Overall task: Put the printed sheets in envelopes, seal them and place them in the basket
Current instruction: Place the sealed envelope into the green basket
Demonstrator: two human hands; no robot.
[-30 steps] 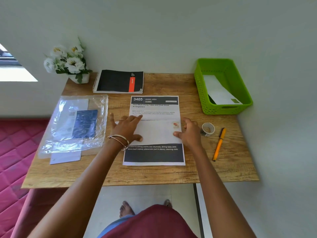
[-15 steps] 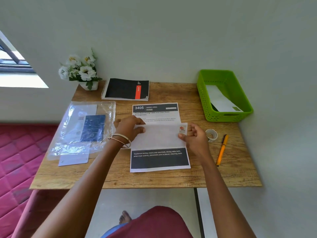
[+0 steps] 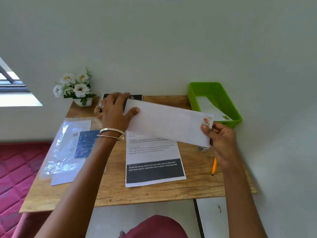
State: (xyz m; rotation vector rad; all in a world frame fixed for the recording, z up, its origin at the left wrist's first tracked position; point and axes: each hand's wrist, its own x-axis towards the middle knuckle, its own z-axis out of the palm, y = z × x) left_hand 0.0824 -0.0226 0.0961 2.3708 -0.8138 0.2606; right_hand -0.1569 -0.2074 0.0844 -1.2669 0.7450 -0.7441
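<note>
A long white envelope (image 3: 168, 122) with a small red stamp at its right end is lifted above the table, tilted down to the right. My left hand (image 3: 116, 114) holds its left end, thumb on the front. My right hand (image 3: 221, 136) pinches its right end by the stamp. Under it a printed sheet (image 3: 152, 162) with a dark band at the bottom lies flat on the wooden table (image 3: 197, 189). The green basket (image 3: 235, 110) at the back right holds another white envelope (image 3: 209, 107).
A clear plastic sleeve (image 3: 68, 145) with papers lies at the left. A black notebook (image 3: 137, 97) and a pot of white flowers (image 3: 75, 88) stand at the back. A yellow pen (image 3: 213, 166) and a tape roll (image 3: 203, 148) lie at the right, partly hidden.
Both hands have raised the envelope off the printed sheet and carried it up and away from me; more of the sheet's text now shows. The camera has tilted upward.
</note>
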